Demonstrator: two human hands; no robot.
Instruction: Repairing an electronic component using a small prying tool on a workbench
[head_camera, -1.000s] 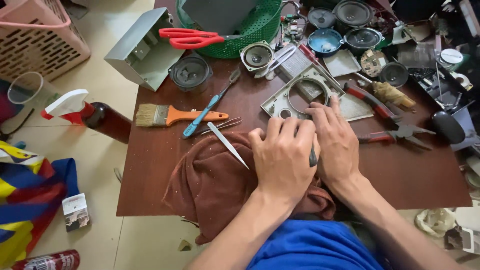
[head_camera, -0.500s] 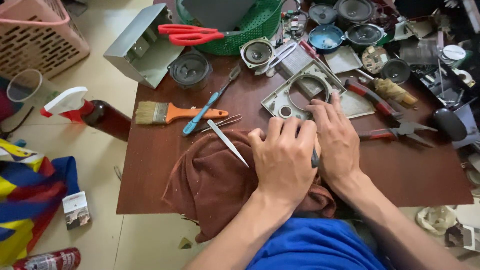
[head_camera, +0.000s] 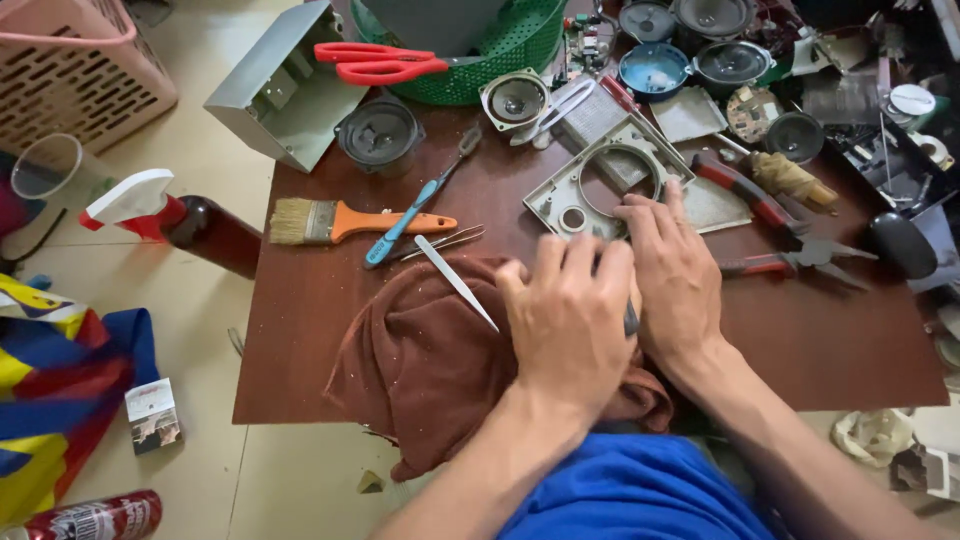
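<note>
My left hand (head_camera: 570, 320) lies curled, knuckles up, on a brown cloth (head_camera: 430, 360) at the front of the wooden table (head_camera: 830, 340). It presses against my right hand (head_camera: 680, 280). A small dark object (head_camera: 632, 320) shows in the gap between the two hands, and most of it is hidden. My right hand's fingers stretch forward, and their tips rest on a grey plastic frame with a round opening (head_camera: 600, 185). A thin white blade-like strip (head_camera: 455, 282) lies on the cloth just left of my left hand.
On the table lie an orange-handled paintbrush (head_camera: 350, 222), a blue toothbrush (head_camera: 415, 210), red-handled pliers (head_camera: 790, 262), red scissors (head_camera: 380, 62) on a green basket (head_camera: 500, 60), and several loudspeakers (head_camera: 378, 135). On the floor at left stand a spray bottle (head_camera: 170, 215) and a pink basket (head_camera: 70, 70).
Both hands stay pressed together in the same spot on the cloth. The view has only shifted slightly.
</note>
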